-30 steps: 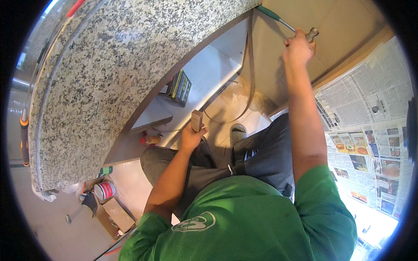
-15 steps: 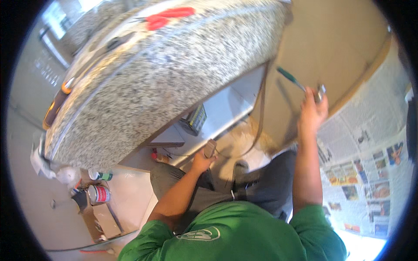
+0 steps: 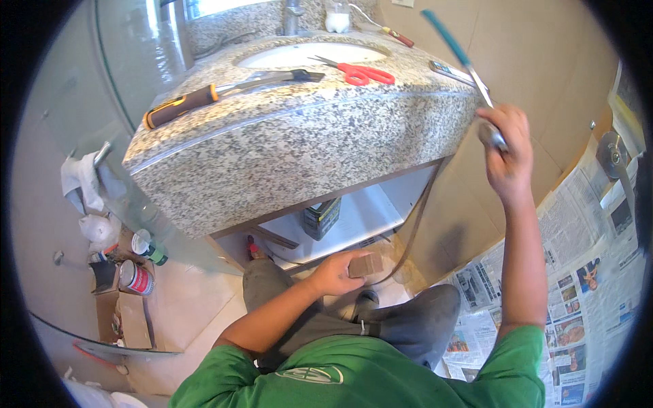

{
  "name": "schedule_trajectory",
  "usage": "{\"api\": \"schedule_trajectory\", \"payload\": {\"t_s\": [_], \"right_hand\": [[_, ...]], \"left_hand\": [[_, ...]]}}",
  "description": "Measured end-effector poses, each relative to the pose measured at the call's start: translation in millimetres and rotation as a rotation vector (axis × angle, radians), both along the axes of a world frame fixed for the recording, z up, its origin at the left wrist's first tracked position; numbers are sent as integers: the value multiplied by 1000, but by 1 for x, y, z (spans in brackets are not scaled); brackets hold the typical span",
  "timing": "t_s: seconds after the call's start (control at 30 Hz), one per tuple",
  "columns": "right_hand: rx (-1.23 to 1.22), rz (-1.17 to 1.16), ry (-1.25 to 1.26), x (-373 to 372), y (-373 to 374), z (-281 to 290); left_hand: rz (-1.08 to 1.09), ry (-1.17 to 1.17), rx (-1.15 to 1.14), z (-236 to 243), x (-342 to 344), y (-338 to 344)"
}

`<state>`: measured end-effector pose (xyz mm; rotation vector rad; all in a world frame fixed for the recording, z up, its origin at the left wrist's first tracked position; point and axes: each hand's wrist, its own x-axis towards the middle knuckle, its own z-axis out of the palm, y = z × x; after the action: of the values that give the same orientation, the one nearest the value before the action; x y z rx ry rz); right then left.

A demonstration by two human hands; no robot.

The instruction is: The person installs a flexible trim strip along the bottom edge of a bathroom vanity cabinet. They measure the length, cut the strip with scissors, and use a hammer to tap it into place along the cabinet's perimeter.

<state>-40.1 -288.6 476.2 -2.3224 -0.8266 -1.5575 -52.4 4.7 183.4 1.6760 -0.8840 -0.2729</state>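
Observation:
My left hand (image 3: 336,273) is closed around a small brown block (image 3: 368,265), low in front of the open cabinet. A long brown strip (image 3: 416,234) hangs from the cabinet's right edge and curves down near the block; whether it touches is unclear. Raised at the right, my right hand (image 3: 509,146) grips the metal end of a long tool with a teal handle (image 3: 445,37) pointing up and away. Motion blurs this tool, so its kind is uncertain. A rounded silver metal piece (image 3: 491,136) shows in the same fist; I cannot tell whether it belongs to the tool.
On the granite countertop (image 3: 286,129) lie red-handled scissors (image 3: 364,73), an orange-and-black handled tool (image 3: 182,107) and a phone-like device (image 3: 450,71), near the sink (image 3: 309,54). A dark box (image 3: 321,219) stands inside the cabinet. Cans (image 3: 136,279) sit left; newspaper (image 3: 558,272) covers the right.
My right hand has risen with the teal-handled tool. My left hand and its block have shifted right. The view has swung, showing more of the countertop and sink.

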Motion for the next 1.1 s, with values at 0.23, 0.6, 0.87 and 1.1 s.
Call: {"api": "schedule_trajectory", "payload": {"t_s": [0.23, 0.6, 0.87, 1.1], "right_hand": [[-165, -21, 280, 99, 7, 22], [-153, 82, 250, 122, 36, 40], [-282, 256, 141, 96, 120, 73], [-305, 351, 209, 113, 182, 77]], "left_hand": [[50, -303, 217, 177, -40, 71], [287, -913, 578, 338, -54, 172], [601, -834, 615, 446, 10, 208], [622, -713, 917, 461, 32, 182]]}}
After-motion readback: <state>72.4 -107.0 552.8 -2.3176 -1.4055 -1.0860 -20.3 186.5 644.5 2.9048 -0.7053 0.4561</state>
